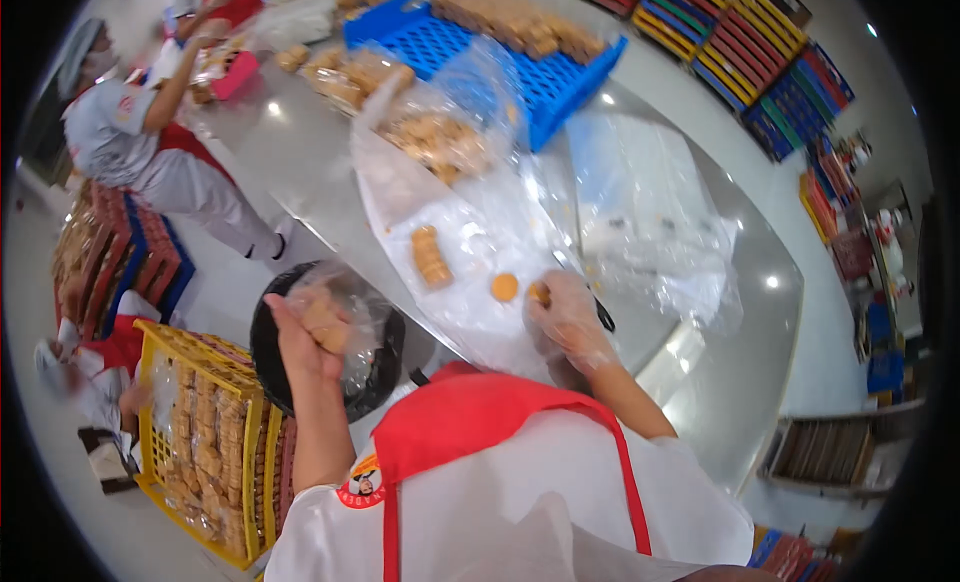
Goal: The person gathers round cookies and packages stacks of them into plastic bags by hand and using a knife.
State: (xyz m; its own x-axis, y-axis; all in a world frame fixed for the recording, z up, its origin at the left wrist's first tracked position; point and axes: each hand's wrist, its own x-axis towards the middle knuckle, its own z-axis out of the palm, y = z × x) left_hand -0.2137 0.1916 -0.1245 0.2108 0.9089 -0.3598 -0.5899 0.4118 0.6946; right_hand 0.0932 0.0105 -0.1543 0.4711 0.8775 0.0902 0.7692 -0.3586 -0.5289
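Clear bag (368, 312), crinkled, tan contents, in left hand (308, 332). Round golden biscuit (540, 293) at right hand's (570, 317) fingertips. Loose biscuit (504, 287) flat on white plastic (480, 327), just beside. Biscuit row (431, 257) lying nearby, same plastic.

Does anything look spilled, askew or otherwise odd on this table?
Nothing looks clearly spilled or damaged. Mildly odd: one round biscuit lies alone on the white sheet, between the short row of biscuits and the right hand, apart from both.
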